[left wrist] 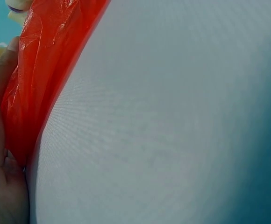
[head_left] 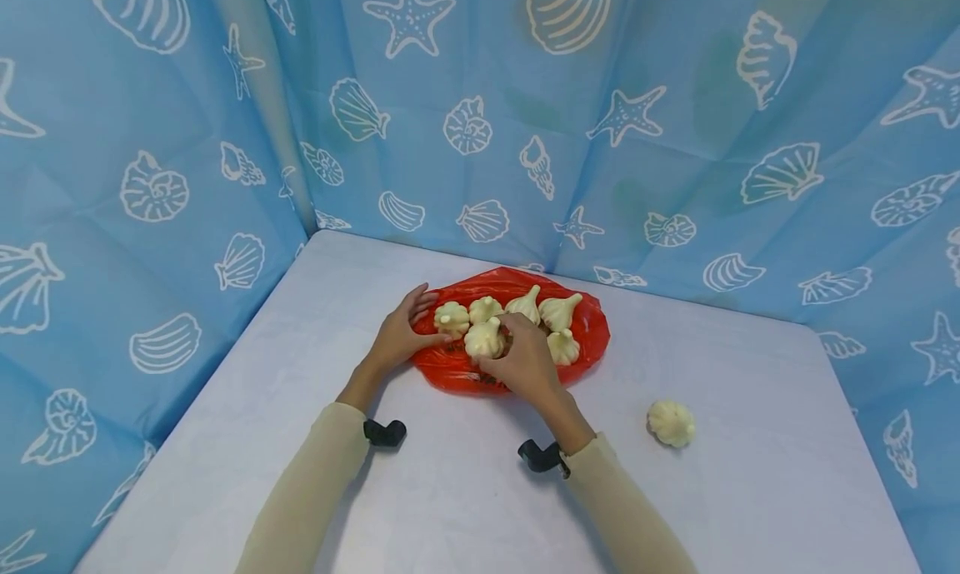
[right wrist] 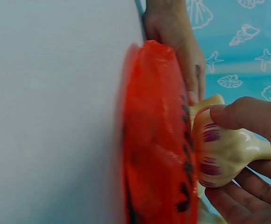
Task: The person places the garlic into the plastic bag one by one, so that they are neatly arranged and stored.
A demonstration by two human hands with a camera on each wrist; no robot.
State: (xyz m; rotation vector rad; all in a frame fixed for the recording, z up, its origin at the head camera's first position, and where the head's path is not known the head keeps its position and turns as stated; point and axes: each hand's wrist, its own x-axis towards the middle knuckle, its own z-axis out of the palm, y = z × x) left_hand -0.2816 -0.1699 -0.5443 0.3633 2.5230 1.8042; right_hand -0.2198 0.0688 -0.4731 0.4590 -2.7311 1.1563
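A red plastic bag (head_left: 450, 378) lies spread on the table with several garlic bulbs (head_left: 558, 311) on it. My right hand (head_left: 525, 361) grips one garlic bulb (head_left: 484, 341) over the front of the bag, thumb on one side and fingers on the other; purple streaks show on this bulb (right wrist: 217, 149) in the right wrist view. At the bag's left edge rests my left hand (head_left: 399, 334), its fingers extended along the plastic and its thumb beside the leftmost bulb (head_left: 452, 319). In the left wrist view, that thumb lies against the red plastic.
A single garlic bulb (head_left: 671, 423) sits on the white table (head_left: 750, 491), right of my right forearm. Blue curtains (head_left: 465, 182) with white shell and starfish prints hang behind the table and along its left side. A black wrist camera (head_left: 542, 456) is on my right wrist.
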